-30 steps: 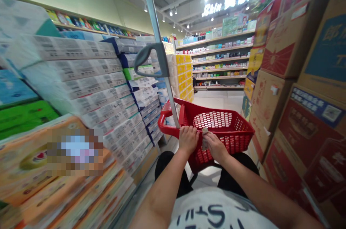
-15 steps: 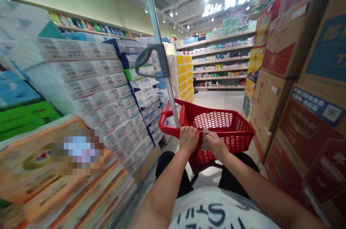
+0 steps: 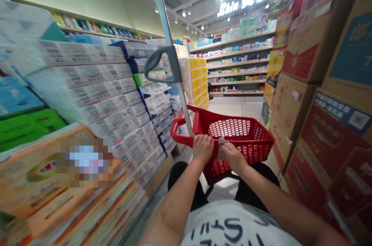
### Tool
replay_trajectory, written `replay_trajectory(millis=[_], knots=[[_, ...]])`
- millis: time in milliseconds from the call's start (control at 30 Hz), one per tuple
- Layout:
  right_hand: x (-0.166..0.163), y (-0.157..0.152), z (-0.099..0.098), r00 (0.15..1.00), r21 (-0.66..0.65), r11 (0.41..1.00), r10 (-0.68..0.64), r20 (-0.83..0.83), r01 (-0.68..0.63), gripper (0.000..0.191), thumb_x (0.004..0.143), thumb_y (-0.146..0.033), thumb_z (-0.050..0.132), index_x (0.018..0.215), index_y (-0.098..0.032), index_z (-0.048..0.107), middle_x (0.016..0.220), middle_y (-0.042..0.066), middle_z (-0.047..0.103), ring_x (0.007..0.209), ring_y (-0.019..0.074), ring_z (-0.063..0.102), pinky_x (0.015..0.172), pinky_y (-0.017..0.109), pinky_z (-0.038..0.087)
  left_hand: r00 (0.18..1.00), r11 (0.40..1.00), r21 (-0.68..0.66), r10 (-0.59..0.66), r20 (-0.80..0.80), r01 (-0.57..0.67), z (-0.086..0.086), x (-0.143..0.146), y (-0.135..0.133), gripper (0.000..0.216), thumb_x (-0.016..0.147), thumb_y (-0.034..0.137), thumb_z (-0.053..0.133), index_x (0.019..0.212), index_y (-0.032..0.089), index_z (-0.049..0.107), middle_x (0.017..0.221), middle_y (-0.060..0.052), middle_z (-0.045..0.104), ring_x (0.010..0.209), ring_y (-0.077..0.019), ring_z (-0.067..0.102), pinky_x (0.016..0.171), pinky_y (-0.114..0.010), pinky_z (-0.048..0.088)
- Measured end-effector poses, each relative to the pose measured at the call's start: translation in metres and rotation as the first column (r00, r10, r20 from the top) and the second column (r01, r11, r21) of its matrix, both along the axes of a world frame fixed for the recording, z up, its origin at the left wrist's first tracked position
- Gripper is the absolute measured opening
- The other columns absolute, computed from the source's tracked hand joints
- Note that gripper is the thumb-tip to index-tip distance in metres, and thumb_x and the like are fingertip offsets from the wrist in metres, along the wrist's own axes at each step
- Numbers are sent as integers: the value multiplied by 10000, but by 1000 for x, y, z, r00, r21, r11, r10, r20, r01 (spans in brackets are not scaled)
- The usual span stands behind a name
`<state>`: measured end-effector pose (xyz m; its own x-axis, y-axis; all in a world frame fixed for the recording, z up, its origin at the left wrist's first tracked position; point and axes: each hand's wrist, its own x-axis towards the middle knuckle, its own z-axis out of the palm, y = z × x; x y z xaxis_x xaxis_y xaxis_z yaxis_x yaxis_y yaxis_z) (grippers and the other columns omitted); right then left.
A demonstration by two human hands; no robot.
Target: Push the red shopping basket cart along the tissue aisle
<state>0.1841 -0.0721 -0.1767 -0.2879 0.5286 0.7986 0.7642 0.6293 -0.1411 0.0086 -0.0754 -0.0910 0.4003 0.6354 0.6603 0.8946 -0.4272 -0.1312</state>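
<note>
A red plastic shopping basket [image 3: 247,149] with perforated sides stands in front of me on the floor, between my knees. My left hand [image 3: 202,149] is closed over its near rim, beside the foot of a metal pole [image 3: 168,33] that rises to a grey loop handle [image 3: 164,66]. Just right of it, my right hand [image 3: 232,157] pinches a crumpled brownish-grey cloth [image 3: 221,153] against the near side of the basket. Part of the cloth hangs below the rim, and my fingers hide some of it. The basket's own red handle [image 3: 181,137] lies to the left.
Packs of tissue paper [image 3: 101,71] are piled along the left, with orange packs [image 3: 66,199] nearest me. Stacked cardboard boxes [image 3: 302,56] line the right side close to the basket. Beyond the yellow packs [image 3: 199,83], shelves of small goods [image 3: 238,60] cross the back.
Hardly anything differs. Both hands keep their places on the basket rim and the cloth; the view has shifted only slightly.
</note>
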Motion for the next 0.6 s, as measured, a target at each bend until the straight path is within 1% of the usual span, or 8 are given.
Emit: replay_trajectory(millis=[200,367,500,600], knots=[[-15,-5,13,998,39,998,51,28,-52,383,894,-114,390,1224,-156,580,1248,110,592,1229,226,483,1029,424,451,1000,1000,0,-7,8,7,0,0,-2,218,947,364,430,893,221,585,885,-46,593,927,-225,482,916,-408,307],[-18,-7,23,999,-14,999,32,-6,-32,334,895,-122,395,1136,-177,619,1164,92,628,1112,221,550,976,408,484,1000,1000,-2,-10,6,10,-1,-1,-2,215,945,378,432,921,231,589,887,-45,592,925,-227,482,906,-410,313],[-21,-9,22,1000,9,1000,-8,-21,9,374,887,-102,381,1181,-179,599,1184,99,619,1150,223,534,987,409,477,1000,1000,1,-13,16,13,-2,-1,0,215,945,370,433,907,231,592,889,-48,595,931,-227,484,917,-412,309],[-21,-8,19,1000,12,1000,4,-13,-4,399,869,-89,393,1210,-173,583,1190,108,616,1161,223,527,986,423,480,1000,1000,3,-17,23,17,-2,-2,1,218,946,373,431,909,232,593,892,-48,595,932,-226,482,919,-412,309]])
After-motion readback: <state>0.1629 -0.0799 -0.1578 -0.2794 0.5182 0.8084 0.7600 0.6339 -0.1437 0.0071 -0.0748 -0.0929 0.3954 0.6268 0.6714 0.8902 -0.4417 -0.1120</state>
